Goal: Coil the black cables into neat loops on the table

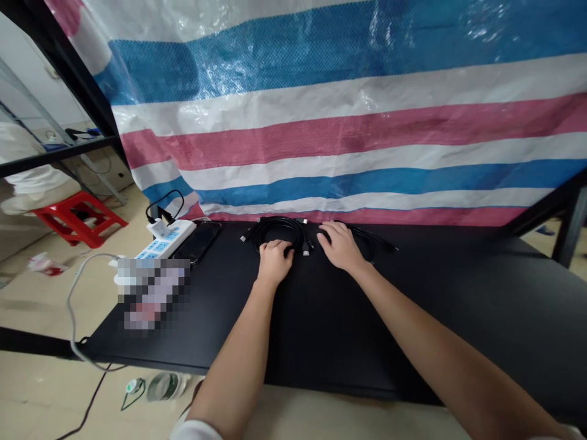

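On the black table (220,305), a coil of black cable (280,222) lies near the back edge, with pale plugs at several loose ends. My left hand (275,261) is at the front of this coil, its fingers bent over the cable; the fingertips are partly hidden. To the right, a second black cable coil (367,243) rests flat, one thin end pointing right. My right hand (342,247) lies palm down over the left side of that coil, thumb apart from the fingers, and its palm covers part of the cable.
At the table's left stand a white power strip (160,243) with plugged-in adapters, a dark phone (202,240) and a blurred-out item (158,296). A striped plastic sheet (321,140) hangs behind. Beyond the left edge, a person in white sits on a red stool (82,217).
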Demonstrator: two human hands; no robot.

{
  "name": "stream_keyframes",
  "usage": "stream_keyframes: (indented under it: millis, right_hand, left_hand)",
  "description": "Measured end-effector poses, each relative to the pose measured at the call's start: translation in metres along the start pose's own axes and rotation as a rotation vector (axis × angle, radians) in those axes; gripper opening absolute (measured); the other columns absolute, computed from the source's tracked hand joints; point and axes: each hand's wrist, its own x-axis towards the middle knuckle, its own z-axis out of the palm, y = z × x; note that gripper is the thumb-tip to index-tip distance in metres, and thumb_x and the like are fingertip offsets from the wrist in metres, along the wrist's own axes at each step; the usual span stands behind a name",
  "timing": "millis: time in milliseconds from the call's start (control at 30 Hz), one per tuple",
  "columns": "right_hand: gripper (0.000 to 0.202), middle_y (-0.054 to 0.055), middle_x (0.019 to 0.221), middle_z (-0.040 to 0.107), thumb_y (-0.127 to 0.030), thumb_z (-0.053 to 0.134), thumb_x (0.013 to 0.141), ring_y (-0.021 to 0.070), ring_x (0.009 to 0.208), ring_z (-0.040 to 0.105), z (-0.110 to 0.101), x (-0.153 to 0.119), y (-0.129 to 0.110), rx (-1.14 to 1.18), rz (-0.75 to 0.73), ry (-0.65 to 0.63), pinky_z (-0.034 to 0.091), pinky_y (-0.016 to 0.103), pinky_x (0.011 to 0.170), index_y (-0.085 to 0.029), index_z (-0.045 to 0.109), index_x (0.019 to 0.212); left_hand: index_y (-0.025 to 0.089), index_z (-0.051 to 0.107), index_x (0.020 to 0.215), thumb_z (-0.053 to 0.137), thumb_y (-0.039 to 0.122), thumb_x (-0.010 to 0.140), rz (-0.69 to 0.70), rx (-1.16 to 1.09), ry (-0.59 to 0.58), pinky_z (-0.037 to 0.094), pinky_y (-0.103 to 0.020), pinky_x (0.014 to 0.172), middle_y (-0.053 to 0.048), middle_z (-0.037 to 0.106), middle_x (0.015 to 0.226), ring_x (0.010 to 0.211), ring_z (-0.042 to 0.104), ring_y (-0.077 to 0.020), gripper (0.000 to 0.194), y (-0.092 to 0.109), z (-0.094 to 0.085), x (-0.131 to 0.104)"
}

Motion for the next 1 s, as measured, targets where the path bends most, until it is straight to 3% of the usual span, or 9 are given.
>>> stream_keyframes:
  millis: [200,367,633,767,1000]
  right_hand:
    - [0.022,0.01,0.091,0.069,-0.034,0.047,0.083,0.0267,0.09,0.058,-0.014,-0.023,0.046,0.091,0.123,0.339,0.043,0.046,0.087,-0.022,0.065,0.083]
    - [0.019,0.009,0.081,0.066,-0.032,0.047,0.079,0.0259,0.083,0.056,-0.024,-0.032,0.071,0.08,0.344,0.412,0.042,0.045,0.083,-0.022,0.062,0.074]
    - [0.013,0.008,0.073,0.06,-0.029,0.055,0.066,0.0268,0.081,0.054,-0.024,-0.034,0.089,-0.075,0.522,0.321,0.039,0.047,0.085,-0.02,0.06,0.073]
    - [0.019,0.009,0.076,0.061,-0.036,0.059,0.067,0.0294,0.086,0.056,-0.029,-0.035,0.082,-0.107,0.576,0.242,0.042,0.046,0.082,-0.02,0.063,0.075]
    - [0.021,0.01,0.074,0.065,-0.043,0.065,0.066,0.0308,0.078,0.064,-0.048,-0.03,0.067,-0.088,0.899,-0.011,0.048,0.042,0.065,-0.023,0.067,0.072]
  left_hand:
    - [0.02,0.068,0.095,0.067,0.011,0.072,-0.037,0.328,-0.041,0.039,-0.042,0.092,-0.007,0.071,0.089,0.093,0.063,-0.0253,0.025,0.002,0.001,0.0]
    - [0.02,0.069,0.085,0.066,0.016,0.075,0.027,0.428,-0.065,0.043,-0.04,0.089,-0.007,0.071,0.091,0.091,0.065,-0.0236,0.011,0.0,0.002,0.002]
    - [0.02,0.065,0.072,0.066,0.015,0.074,0.062,0.42,-0.064,0.043,-0.039,0.086,-0.005,0.068,0.081,0.085,0.064,-0.0217,0.005,-0.003,0.003,0.003]
    - [0.021,0.064,0.074,0.065,0.02,0.073,0.071,0.419,-0.047,0.041,-0.041,0.088,-0.005,0.067,0.084,0.086,0.063,-0.0227,0.001,-0.004,0.004,0.003]
    - [0.021,0.066,0.082,0.062,0.023,0.073,0.062,0.421,-0.029,0.039,-0.043,0.091,-0.007,0.069,0.092,0.094,0.063,-0.025,0.009,0.0,0.004,0.002]
